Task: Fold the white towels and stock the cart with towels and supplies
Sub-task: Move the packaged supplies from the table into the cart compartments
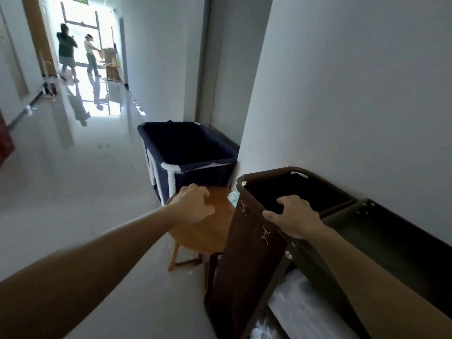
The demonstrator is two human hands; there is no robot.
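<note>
Head view: a corridor is seen w/ the cart [391, 231] parked along the right-hand wall; all places are given from it. Well left of the cart and far beyond it, a person in a dark top [66, 47] and another in a light top [91, 53] are made out at a bright doorway, too small for detail. A glossy floor [85, 192] is spread left of the cart. Just beyond the cart's front end a navy bin [195, 174] is stood; its inside is dark, contents not to be told. Directly left of the cart's front end a round wooden tabletop [208, 236] is set. The left hand [195, 204] is laid on its far-left rim w/ fingers bent; grip vs. mere press cannot be told. A pale packet [232, 198] is lodged btw. tabletop and cart. At the cart's front end a brown bag [244, 253] is hung; its rim is gripped by the right hand [293, 216], fingers hooked inside, thumb outside. White towels [300, 304], prob., are seen on the cart's lower shelf, blurred; none is held.

Risks, as judged: if the bag rim is pulled hard, the cart could be swung into the tabletop and the packet knocked to the floor. The tabletop, thin-legged, could be tipped or skidded on the slick floor if leaned on. Towels could be slid off the shelf by a jerk.
</note>
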